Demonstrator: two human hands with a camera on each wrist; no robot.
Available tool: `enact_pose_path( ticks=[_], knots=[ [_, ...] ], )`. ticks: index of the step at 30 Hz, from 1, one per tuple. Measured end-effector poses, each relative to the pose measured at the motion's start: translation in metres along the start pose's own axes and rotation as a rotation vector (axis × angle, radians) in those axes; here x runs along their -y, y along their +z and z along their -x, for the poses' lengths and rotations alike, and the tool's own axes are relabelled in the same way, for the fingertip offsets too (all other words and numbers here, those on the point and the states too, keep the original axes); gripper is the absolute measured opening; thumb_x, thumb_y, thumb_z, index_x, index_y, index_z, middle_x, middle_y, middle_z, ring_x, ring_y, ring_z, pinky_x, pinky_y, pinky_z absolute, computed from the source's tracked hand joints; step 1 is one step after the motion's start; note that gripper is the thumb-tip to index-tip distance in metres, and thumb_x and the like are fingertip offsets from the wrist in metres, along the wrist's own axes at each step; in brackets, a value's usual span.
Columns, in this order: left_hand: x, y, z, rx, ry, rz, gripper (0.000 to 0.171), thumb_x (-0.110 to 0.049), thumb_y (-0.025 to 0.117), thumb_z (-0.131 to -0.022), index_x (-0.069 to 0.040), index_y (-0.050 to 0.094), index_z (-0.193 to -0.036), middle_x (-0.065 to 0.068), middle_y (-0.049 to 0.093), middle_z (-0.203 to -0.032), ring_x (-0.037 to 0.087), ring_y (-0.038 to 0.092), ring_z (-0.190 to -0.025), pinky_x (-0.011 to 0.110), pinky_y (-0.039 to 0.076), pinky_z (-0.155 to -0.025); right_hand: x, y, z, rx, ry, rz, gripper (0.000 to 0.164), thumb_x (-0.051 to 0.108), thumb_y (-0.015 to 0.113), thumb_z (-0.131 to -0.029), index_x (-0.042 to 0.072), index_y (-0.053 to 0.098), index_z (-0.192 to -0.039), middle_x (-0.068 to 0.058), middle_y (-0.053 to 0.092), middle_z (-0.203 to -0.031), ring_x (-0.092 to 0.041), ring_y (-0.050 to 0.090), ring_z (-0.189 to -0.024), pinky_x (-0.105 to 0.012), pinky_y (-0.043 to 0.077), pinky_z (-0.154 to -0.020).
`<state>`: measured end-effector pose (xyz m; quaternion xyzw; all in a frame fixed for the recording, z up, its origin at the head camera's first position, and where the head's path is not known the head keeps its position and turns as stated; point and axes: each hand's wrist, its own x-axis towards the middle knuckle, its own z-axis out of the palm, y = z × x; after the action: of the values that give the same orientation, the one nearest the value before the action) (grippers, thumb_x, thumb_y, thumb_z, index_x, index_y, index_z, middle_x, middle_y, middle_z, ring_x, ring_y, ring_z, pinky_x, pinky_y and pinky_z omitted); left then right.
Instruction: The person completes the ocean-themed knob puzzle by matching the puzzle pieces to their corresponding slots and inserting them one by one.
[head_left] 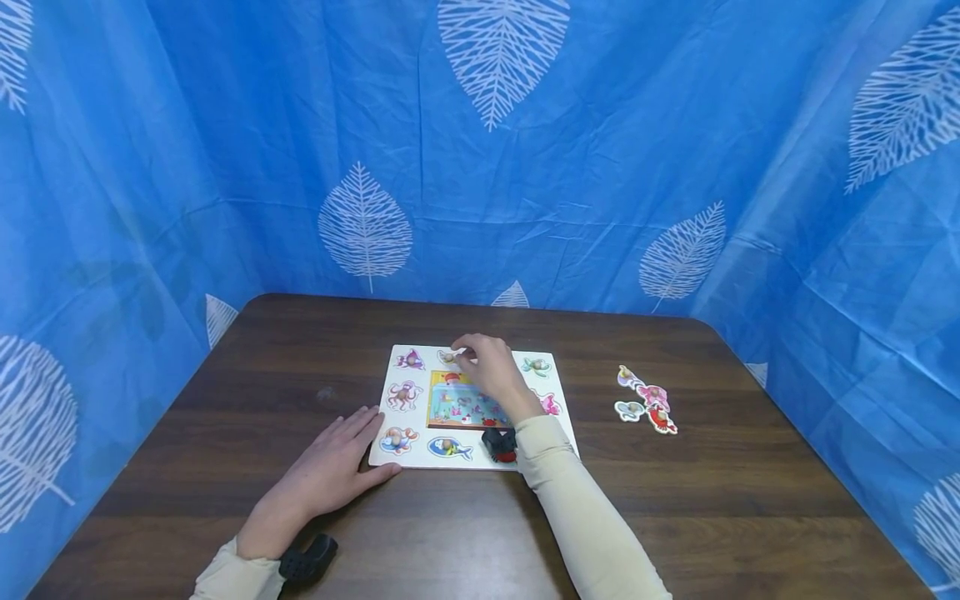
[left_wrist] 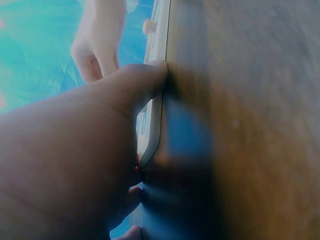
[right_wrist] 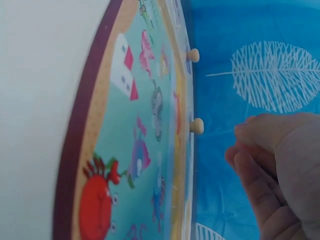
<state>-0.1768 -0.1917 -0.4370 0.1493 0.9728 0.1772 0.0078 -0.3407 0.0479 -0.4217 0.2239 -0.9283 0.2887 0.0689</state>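
Note:
A white wooden peg puzzle board (head_left: 420, 461) lies on the table, with knobbed sea-animal pieces around a printed aquarium picture (head_left: 465, 408). My left hand (head_left: 330, 467) rests at its lower left corner, fingers along the left side and thumb at the near edge. Over the board's far side, my right hand (head_left: 491, 367) hovers beside the top middle piece (head_left: 447, 357), fingertips bent towards each other. In the right wrist view, a gap separates these fingers from the nearest wooden knob (right_wrist: 198, 126), and nothing shows between them. The right wrist partly covers a red piece (head_left: 506, 457).
Several loose pieces lie to the right of the board: a purple-and-yellow one (head_left: 628, 377), a pink one (head_left: 654, 397), a pale blue one (head_left: 630, 411) and a red one (head_left: 662, 419). Blue curtains (head_left: 480, 250) with white leaf prints surround the brown wooden table (head_left: 712, 500).

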Motion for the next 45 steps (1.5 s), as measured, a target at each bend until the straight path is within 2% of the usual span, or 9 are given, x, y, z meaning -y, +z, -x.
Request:
enact_pose_path(
  ticks=[11, 25, 34, 45],
  knots=[
    [0.001, 0.001, 0.000, -0.019, 0.017, -0.007, 0.082, -0.050, 0.072, -0.094, 0.004, 0.047, -0.150, 0.025, 0.046, -0.156, 0.042, 0.041, -0.147, 0.061, 0.035, -0.119, -0.010, -0.010, 0.012, -0.066, 0.028, -0.022, 0.020, 0.018, 0.069, -0.099, 0.013, 0.075, -0.118, -0.006, 0.076, -0.116, -0.022, 0.071, -0.105, -0.038, 0.058, -0.094],
    [0.002, 0.000, -0.001, 0.004, 0.010, 0.004, 0.084, -0.052, 0.070, -0.094, 0.005, 0.046, -0.151, 0.025, 0.045, -0.157, 0.043, 0.040, -0.148, 0.062, 0.033, -0.120, -0.028, -0.031, 0.020, -0.166, 0.063, -0.099, 0.020, 0.010, 0.065, -0.102, 0.010, 0.073, -0.119, -0.008, 0.075, -0.114, -0.024, 0.071, -0.106, -0.041, 0.058, -0.096],
    [0.003, 0.000, 0.000, -0.013, 0.022, 0.000, 0.083, -0.051, 0.071, -0.095, 0.005, 0.047, -0.151, 0.025, 0.046, -0.156, 0.043, 0.041, -0.147, 0.062, 0.034, -0.119, -0.041, -0.037, 0.021, -0.199, 0.070, -0.116, 0.018, 0.010, 0.066, -0.101, 0.007, 0.074, -0.117, -0.010, 0.076, -0.111, -0.025, 0.071, -0.104, -0.040, 0.058, -0.096],
    [0.003, 0.001, 0.000, -0.009, 0.022, -0.004, 0.083, -0.051, 0.071, -0.095, 0.005, 0.047, -0.151, 0.026, 0.046, -0.156, 0.043, 0.041, -0.147, 0.062, 0.034, -0.119, -0.060, -0.047, 0.028, -0.231, 0.153, -0.128, 0.018, 0.011, 0.066, -0.100, 0.006, 0.075, -0.115, -0.012, 0.076, -0.110, -0.026, 0.071, -0.104, -0.041, 0.057, -0.097]
  ],
)
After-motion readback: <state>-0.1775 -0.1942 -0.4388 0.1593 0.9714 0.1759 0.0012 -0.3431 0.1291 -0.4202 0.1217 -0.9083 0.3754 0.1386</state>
